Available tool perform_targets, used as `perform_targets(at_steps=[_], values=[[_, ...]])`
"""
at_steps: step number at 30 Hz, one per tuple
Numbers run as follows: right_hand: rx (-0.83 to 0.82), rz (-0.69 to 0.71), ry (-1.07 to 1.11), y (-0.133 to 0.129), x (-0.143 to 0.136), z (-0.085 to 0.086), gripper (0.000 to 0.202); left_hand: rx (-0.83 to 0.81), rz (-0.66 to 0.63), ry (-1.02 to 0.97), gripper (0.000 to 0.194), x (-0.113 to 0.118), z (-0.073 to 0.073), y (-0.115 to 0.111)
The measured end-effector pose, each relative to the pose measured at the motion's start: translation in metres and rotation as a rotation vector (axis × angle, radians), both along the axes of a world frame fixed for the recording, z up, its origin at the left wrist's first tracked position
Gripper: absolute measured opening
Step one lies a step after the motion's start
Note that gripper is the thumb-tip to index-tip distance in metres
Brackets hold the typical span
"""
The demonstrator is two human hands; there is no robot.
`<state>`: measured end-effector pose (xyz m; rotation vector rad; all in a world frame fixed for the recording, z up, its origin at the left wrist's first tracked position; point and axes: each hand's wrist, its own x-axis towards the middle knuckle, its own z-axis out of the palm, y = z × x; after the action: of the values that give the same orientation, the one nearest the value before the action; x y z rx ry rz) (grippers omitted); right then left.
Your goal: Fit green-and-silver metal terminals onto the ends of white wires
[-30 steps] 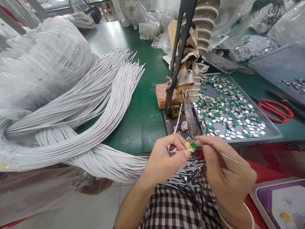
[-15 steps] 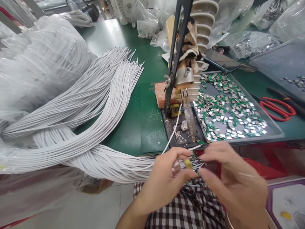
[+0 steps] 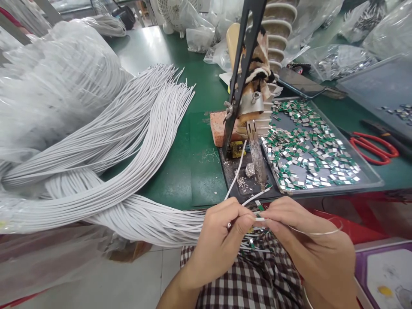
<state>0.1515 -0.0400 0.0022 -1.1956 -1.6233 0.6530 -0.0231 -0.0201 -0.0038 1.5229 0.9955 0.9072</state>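
Observation:
My left hand (image 3: 222, 240) pinches a white cable (image 3: 260, 219) between thumb and forefinger at the table's front edge. Close on its right, my right hand (image 3: 309, 244) has its fingertips closed at the cable's end, with a thin solder wire (image 3: 317, 233) running across that hand. A small green board (image 3: 259, 206) shows just above the fingertips. Above the hands, the soldering iron (image 3: 256, 159) points down over a black tray (image 3: 240, 189). Bundled white cables (image 3: 167, 223) pass behind my left hand.
A clear tray (image 3: 373, 180) of small green boards stands right of the iron. Red-handled scissors (image 3: 375, 148) lie further right. A brick (image 3: 218, 128) sits behind the iron, and a large plastic-wrapped cable bundle (image 3: 64, 86) fills the left.
My hands have shifted slightly, and the white cable between the fingertips now shows clearly. The solder wire across my right hand is now visible, while the yellow finger cover is mostly hidden.

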Motion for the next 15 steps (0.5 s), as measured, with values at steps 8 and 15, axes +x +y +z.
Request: perform_targets(at_steps=[8, 15], values=[[-0.220, 0.058, 0.056, 0.004, 0.003, 0.005, 0.022, -0.010, -0.010, -0.010, 0.035, 0.002, -0.002, 0.003], [0.058, -0.435, -0.462, 0.035, 0.039, -0.013, 0.021, 0.033, 0.079, -0.073, 0.016, 0.006, -0.005, 0.008]])
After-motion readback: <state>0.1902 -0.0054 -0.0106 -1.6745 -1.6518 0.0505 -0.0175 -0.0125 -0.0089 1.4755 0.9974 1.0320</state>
